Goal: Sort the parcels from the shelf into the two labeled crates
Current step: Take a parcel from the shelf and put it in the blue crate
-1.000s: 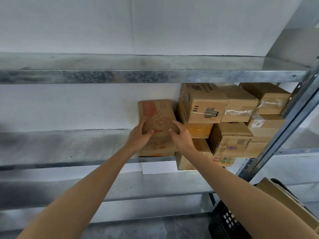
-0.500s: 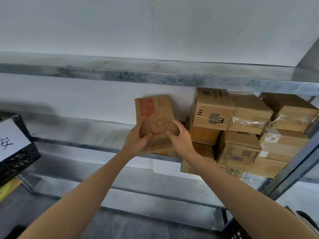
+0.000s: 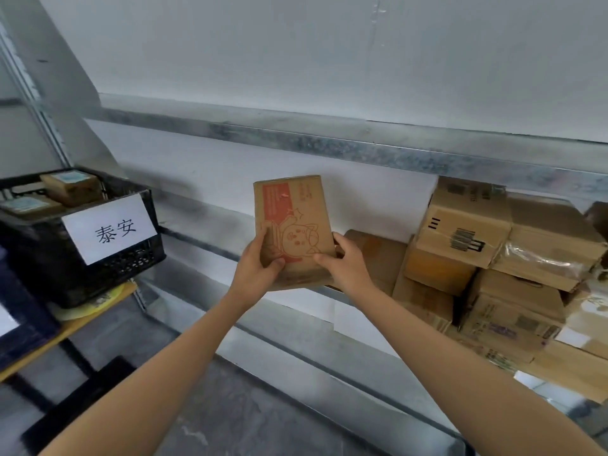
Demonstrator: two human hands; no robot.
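Parcel [image 3: 294, 225] printed with a red cartoon sits mid-frame, gripped at its lower edges by my left hand [image 3: 258, 268] and right hand [image 3: 345, 269], fingers curled round it.

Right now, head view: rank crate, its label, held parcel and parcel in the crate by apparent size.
1. crate
2. held parcel
3. label
4. parcel in the crate: the crate rim hides part of it, so its full size is unsure.
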